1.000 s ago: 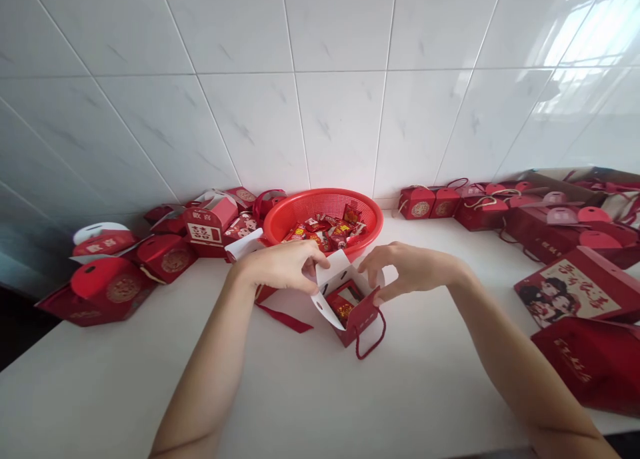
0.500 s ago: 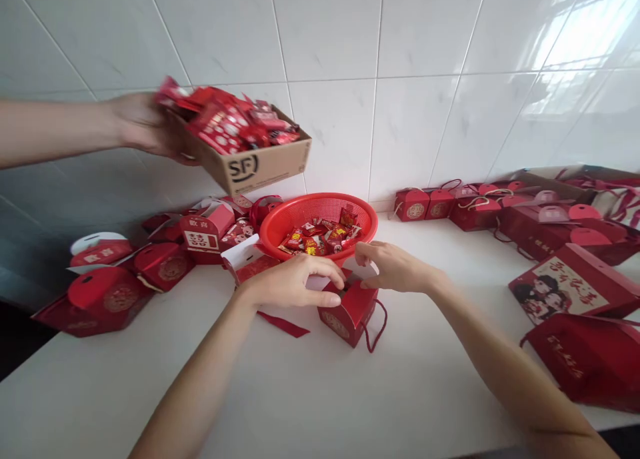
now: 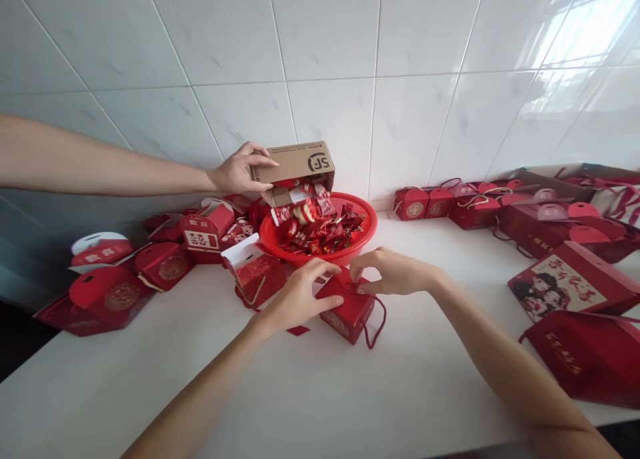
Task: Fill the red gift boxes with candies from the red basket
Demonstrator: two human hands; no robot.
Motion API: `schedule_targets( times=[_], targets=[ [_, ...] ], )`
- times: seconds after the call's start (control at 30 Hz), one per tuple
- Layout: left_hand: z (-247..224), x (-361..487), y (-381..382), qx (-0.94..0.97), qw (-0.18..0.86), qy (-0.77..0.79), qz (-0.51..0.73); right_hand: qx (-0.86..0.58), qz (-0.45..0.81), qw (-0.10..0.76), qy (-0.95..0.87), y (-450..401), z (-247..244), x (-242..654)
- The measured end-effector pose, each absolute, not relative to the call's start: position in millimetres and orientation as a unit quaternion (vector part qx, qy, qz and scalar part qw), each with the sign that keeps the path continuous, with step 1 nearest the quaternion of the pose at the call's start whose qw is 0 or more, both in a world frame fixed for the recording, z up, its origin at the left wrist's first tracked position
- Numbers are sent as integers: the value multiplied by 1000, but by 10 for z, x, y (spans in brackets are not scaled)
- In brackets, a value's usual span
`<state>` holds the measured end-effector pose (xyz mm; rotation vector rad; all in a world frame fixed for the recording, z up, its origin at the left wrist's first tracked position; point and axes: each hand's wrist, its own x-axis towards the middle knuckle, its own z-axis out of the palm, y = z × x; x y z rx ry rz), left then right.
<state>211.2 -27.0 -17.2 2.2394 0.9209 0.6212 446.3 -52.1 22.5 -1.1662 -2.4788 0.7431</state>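
Observation:
A small red candy box (image 3: 346, 307) with a dark red cord handle (image 3: 383, 326) stands on the table in front of me. My left hand (image 3: 303, 292) is at its left side, thumb and fingers curved round the top edge. My right hand (image 3: 393, 272) pinches at the back of the box's top flap, which lies folded down. Behind the box, a red plastic basket (image 3: 367, 229) holds wrapped candies (image 3: 337, 232). Another person's hand (image 3: 243, 169) tips a cardboard box (image 3: 295, 159) over the basket, and candies tumble out of it.
An unfolded-top red box (image 3: 257, 272) stands left of the basket, with a dark red strip (image 3: 299, 330) near it. More red boxes (image 3: 107, 299) crowd the left. Others (image 3: 475, 212) line the tiled wall (image 3: 425, 132) and the right side, including a large printed box (image 3: 570, 286).
The other person's cardboard box moved right and down and turned over, pouring candies into the basket. The flap of the box between my hands went from raised to folded down.

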Motion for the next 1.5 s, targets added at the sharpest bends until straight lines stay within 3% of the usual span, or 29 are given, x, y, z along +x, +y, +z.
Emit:
schedule_targets(
  times=[0.27, 0.47, 0.57, 0.87, 1.17, 1.37, 1.5],
  targets=[
    [-292, 2122, -315, 851, 344, 361, 165, -464, 248, 165, -834, -485, 246, 4510],
    [-358, 2240, -389, 828, 335, 407, 191, -559, 255, -26, -789, -496, 250, 4638],
    [-347, 2327, -432, 817, 332, 428, 200, -577, 253, -55, -775, -539, 256, 4632],
    [-288, 2431, -444, 826, 297, 435, 201, -564, 196, -21, -802, -661, 186, 4474],
    [-595, 2464, -333, 787, 405, 340, 319, -586, 171, 70, -789, -561, 119, 5030],
    [-916, 2510, -405, 764, 481, 321, 286, -728, 166, 134, -651, -410, 87, 5645],
    [-1095, 2546, -455, 764, 496, 299, 284, -728, 121, 149, -659, -411, 9, 5617]
  ],
)
